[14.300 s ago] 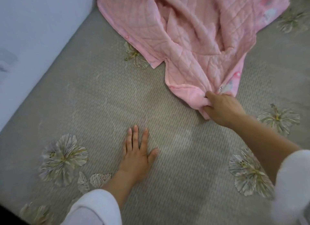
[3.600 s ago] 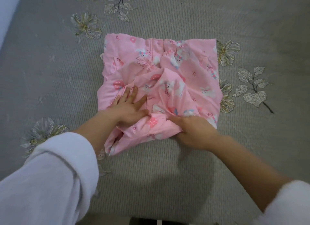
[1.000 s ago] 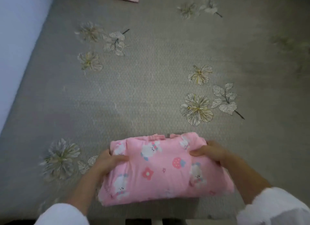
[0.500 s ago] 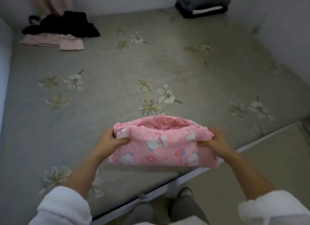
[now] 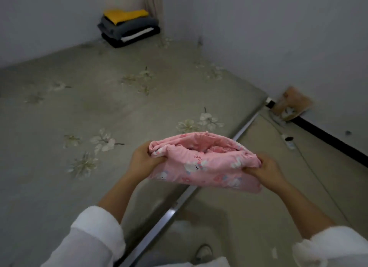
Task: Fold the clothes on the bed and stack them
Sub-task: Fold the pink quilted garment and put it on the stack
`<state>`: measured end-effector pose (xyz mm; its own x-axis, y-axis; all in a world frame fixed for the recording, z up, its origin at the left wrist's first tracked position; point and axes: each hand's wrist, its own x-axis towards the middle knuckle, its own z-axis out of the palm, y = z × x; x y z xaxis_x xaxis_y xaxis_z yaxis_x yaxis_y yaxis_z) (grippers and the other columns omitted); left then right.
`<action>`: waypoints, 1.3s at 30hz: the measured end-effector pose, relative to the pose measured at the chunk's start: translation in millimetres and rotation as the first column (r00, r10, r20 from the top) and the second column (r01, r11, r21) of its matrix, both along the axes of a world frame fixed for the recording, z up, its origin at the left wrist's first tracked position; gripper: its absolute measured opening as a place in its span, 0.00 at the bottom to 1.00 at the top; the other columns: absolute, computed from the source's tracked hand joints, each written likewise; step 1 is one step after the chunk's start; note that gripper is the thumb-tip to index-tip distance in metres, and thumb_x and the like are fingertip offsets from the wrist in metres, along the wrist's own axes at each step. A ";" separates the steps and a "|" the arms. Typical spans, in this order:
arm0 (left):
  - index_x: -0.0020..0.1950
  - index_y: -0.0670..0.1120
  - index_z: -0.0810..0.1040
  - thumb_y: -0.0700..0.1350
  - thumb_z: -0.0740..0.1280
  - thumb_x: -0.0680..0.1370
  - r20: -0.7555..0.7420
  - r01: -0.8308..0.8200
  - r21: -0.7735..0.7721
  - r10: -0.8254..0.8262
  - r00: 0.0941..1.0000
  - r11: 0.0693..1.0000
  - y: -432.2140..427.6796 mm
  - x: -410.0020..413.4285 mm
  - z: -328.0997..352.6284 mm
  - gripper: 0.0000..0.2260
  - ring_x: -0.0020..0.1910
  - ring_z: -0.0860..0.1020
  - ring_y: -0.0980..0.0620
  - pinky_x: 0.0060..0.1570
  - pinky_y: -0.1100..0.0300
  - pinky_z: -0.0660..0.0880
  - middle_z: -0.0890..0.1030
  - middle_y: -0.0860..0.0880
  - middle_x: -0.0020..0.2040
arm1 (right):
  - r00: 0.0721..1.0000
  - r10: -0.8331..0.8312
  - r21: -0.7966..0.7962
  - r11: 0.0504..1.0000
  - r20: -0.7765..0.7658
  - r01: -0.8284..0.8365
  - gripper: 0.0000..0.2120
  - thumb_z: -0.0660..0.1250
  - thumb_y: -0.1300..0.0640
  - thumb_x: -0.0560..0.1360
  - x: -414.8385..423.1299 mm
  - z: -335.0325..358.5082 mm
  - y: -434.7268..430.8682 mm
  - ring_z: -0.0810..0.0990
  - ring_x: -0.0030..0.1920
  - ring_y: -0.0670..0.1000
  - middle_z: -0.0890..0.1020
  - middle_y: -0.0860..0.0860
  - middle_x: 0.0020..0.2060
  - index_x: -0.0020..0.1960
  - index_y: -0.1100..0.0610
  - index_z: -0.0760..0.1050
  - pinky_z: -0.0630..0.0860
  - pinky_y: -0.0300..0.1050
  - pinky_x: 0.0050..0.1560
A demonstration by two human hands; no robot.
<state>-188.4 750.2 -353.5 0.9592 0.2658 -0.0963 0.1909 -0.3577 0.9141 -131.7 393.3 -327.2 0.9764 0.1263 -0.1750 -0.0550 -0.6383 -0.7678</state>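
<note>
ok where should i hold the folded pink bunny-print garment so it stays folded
Grip the folded pink bunny-print garment at its two short ends, from either side, as the left hand and right hand do. Its layers gape open along the top edge, so pinching the ends should hold them together.

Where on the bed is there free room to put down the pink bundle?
The bed lies bare from the stack in the far corner down to the near edge, and leftward to the picture's edge. Only that corner is taken. The left hand and right hand hold the bundle over the near edge.
</note>
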 end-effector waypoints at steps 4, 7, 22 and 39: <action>0.43 0.53 0.80 0.60 0.70 0.56 0.035 0.052 -0.008 -0.052 0.998 0.999 -79.1 63.3 5.1 0.20 0.34 0.76 0.68 0.35 0.69 0.72 0.83 0.58 0.36 | 0.994 -0.058 -0.009 0.998 0.088 0.059 0.21 0.71 0.45 0.54 33.4 15.4 -80.7 0.78 0.43 0.50 0.80 0.51 0.41 0.46 0.49 0.77 0.69 0.31 0.39; 0.45 0.52 0.81 0.60 0.71 0.58 0.059 0.100 -0.011 -0.099 0.993 0.995 -120.1 109.1 3.3 0.20 0.36 0.77 0.70 0.37 0.72 0.72 0.83 0.60 0.38 | 0.987 -0.103 -0.017 0.994 0.126 0.106 0.20 0.68 0.41 0.53 73.3 12.7 -127.2 0.77 0.42 0.51 0.79 0.51 0.41 0.43 0.47 0.74 0.67 0.29 0.38; 0.41 0.54 0.83 0.58 0.72 0.58 0.097 0.178 -0.073 -0.171 0.980 0.981 -236.6 451.2 13.6 0.15 0.38 0.79 0.67 0.40 0.69 0.76 0.84 0.59 0.39 | 0.981 -0.147 -0.065 0.986 0.126 0.156 0.14 0.76 0.61 0.65 383.4 11.6 -241.6 0.75 0.45 0.51 0.78 0.50 0.43 0.49 0.55 0.79 0.67 0.37 0.40; 0.41 0.55 0.80 0.60 0.69 0.62 0.226 0.053 0.046 -0.062 0.972 0.998 -453.5 828.1 0.1 0.13 0.35 0.79 0.64 0.37 0.69 0.74 0.81 0.54 0.36 | 0.970 -0.120 -0.125 0.981 0.211 0.148 0.30 0.69 0.39 0.55 773.2 5.8 -446.9 0.78 0.46 0.56 0.80 0.48 0.40 0.50 0.57 0.82 0.73 0.41 0.44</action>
<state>639.8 296.8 -353.4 0.9686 0.2088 0.1350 -0.0418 -0.3983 0.9163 641.4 -53.5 -321.4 0.9996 -0.0194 0.0203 -0.0006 -0.7368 -0.6761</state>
